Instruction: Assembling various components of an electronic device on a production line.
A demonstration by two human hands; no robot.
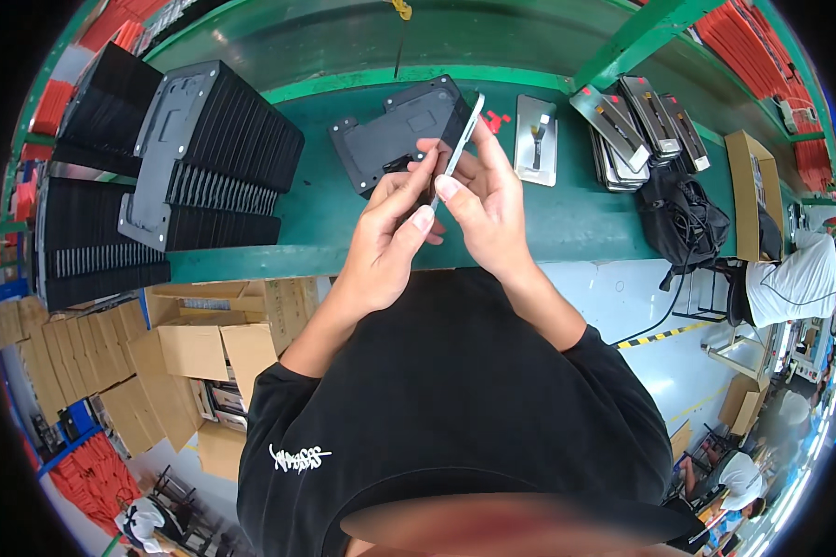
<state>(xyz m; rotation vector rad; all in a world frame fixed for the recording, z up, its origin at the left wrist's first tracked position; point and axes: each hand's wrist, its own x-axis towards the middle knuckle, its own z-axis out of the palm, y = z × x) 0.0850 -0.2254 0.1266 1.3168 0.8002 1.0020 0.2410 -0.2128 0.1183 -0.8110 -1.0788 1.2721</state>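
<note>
Both my hands hold a thin flat panel with a pale silvery edge and a dark glossy face (465, 133), much like a phone screen. It stands on edge, tilted, above the front of the green table. My left hand (385, 241) grips its left side and lower end between thumb and fingers. From the right, my right hand (494, 215) pinches it, thumb on the near edge. Behind them lies a black plastic tray (390, 135), partly hidden by my hands. A single silvery panel with a dark ribbon cable (536, 139) rests flat to the right.
Tall stacks of black trays (223, 121) stand at the left. Small red pieces (497, 122) lie behind my hands. Piled silvery panels (613, 139), a black bag (685, 218) and a cardboard box (752, 195) occupy the right. Open cartons (195, 348) sit lower left; other people are at right.
</note>
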